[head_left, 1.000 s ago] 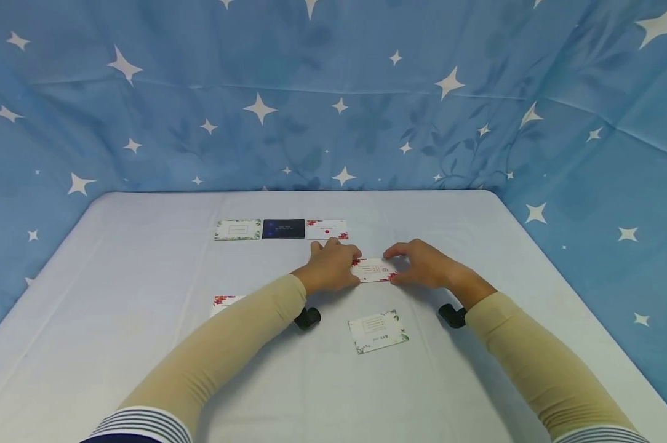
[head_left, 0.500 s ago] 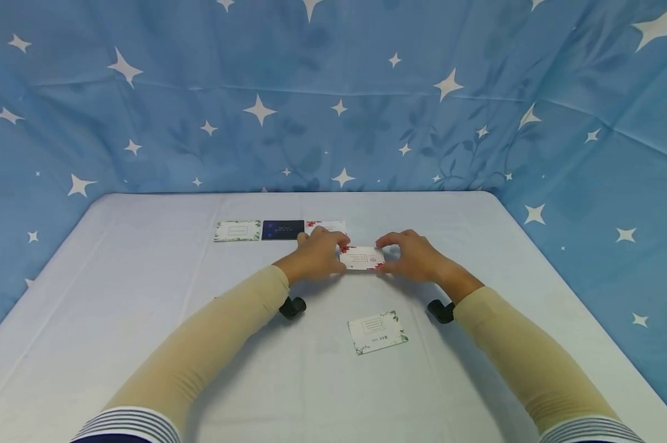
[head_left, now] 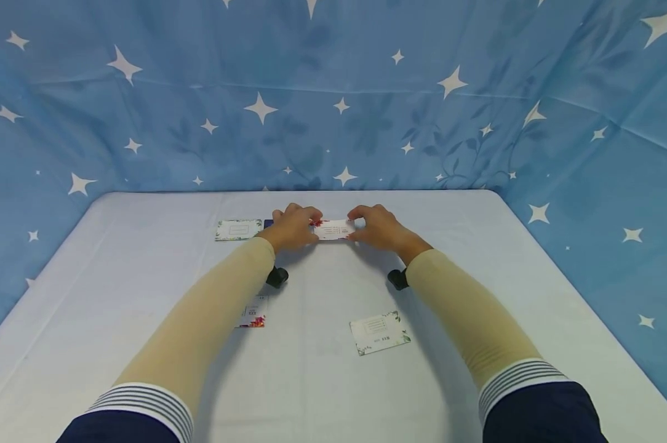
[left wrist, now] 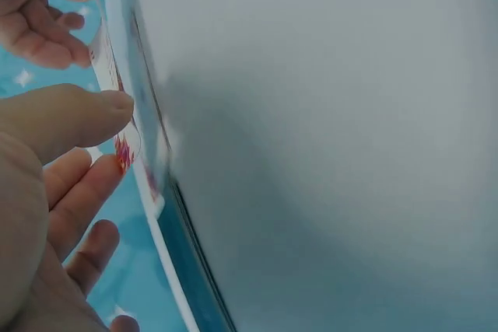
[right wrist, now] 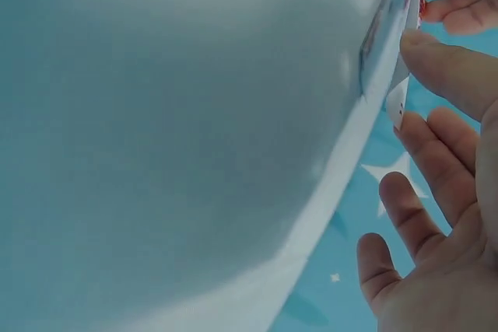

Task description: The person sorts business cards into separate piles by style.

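Observation:
A white card with red flowers at its corners (head_left: 333, 229) is held between both hands at the back of the table. My left hand (head_left: 291, 227) pinches its left end between thumb and fingers; my right hand (head_left: 379, 228) pinches the right end. In the left wrist view the card (left wrist: 124, 145) stands off the tabletop, with the thumb on its near side. Seen from the right wrist, the card's edge (right wrist: 398, 99) lies between thumb and fingertips. Beneath it, another red-flowered card in the back row is largely hidden. A dark blue card (head_left: 268, 223) shows just past the left hand.
A green-leaf-bordered card (head_left: 238, 230) lies at the left of the back row. Nearer me, a leaf-cornered card (head_left: 380, 333) lies slightly turned. My left sleeve partly covers a card with orange-red flowers (head_left: 254, 312). A blue starred curtain (head_left: 333, 123) hangs behind the white table (head_left: 322, 381).
Both hands have carried the red-flowered card away from me and to the left, up to the back row. The left forearm now uncovers part of the orange-red flowered card.

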Demonstrator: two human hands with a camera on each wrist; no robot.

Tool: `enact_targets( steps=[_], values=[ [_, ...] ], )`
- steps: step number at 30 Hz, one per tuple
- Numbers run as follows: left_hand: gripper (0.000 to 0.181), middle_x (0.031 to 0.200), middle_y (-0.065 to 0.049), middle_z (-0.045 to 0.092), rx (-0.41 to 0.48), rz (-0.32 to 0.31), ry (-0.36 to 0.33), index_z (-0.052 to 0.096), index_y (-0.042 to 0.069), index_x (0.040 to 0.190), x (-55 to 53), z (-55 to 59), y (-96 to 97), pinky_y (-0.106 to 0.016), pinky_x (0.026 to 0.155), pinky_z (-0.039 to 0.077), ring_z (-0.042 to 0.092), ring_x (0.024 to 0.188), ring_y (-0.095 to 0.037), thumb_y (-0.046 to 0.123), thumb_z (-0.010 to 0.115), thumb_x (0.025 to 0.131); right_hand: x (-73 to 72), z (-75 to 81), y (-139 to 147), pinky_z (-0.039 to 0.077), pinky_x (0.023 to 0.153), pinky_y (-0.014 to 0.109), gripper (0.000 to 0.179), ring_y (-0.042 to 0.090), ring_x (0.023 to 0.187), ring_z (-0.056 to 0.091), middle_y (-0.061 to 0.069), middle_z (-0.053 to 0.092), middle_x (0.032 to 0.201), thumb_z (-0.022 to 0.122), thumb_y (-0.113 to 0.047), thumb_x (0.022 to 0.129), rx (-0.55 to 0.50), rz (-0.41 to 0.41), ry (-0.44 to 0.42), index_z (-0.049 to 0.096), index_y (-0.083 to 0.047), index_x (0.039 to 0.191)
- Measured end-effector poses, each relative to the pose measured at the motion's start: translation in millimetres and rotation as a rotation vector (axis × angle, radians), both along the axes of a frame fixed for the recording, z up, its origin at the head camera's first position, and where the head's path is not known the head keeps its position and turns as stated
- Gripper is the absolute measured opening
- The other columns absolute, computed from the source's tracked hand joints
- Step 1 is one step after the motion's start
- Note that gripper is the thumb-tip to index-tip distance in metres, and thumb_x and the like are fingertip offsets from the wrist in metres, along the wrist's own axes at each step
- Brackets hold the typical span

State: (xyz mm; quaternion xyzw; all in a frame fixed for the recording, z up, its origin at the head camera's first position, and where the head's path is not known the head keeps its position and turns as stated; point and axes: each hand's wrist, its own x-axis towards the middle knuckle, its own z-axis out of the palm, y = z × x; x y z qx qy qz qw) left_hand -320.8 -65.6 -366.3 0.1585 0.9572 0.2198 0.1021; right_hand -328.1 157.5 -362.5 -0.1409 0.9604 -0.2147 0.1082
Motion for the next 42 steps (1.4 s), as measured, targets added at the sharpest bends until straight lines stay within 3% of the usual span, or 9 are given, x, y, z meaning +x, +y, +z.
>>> enact_targets(
  steps=[8,18,42],
  values=[
    [0.054,0.138,-0.006,0.050,-0.015,0.028,-0.042,0.053,0.018,0.144,-8.7,-6.8,-8.1,-0.049,0.101,0.020,0.031,0.131,-0.026,0.026,0.070,0.093,-10.4,-12.0,-11.4,0.032,0.110,0.052,0.055,0.031,0.132,0.041,0.009,0.049,0.148,0.073,-0.027,0.093,-0.029,-0.012,-0.035,0.054,-0.015,0.143],
    [0.058,0.143,-0.009,0.051,-0.036,0.034,-0.044,0.049,0.016,0.148,-9.4,-4.9,-8.4,-0.051,0.102,0.020,0.030,0.136,-0.029,0.023,0.066,0.093,-11.9,-12.6,-14.3,0.025,0.114,0.053,0.059,0.033,0.141,0.035,0.012,0.042,0.154,0.070,-0.031,0.095,0.024,-0.011,-0.070,0.049,-0.017,0.148],
    [0.061,0.137,-0.009,0.055,-0.051,0.028,-0.036,0.049,0.014,0.148,-10.6,-5.7,-8.3,-0.053,0.099,0.020,0.032,0.132,-0.030,0.025,0.067,0.091,-12.4,-15.8,-16.4,0.024,0.114,0.052,0.051,0.033,0.141,0.035,0.011,0.044,0.152,0.067,-0.027,0.097,0.041,0.025,-0.066,0.052,-0.018,0.145]
  ],
)
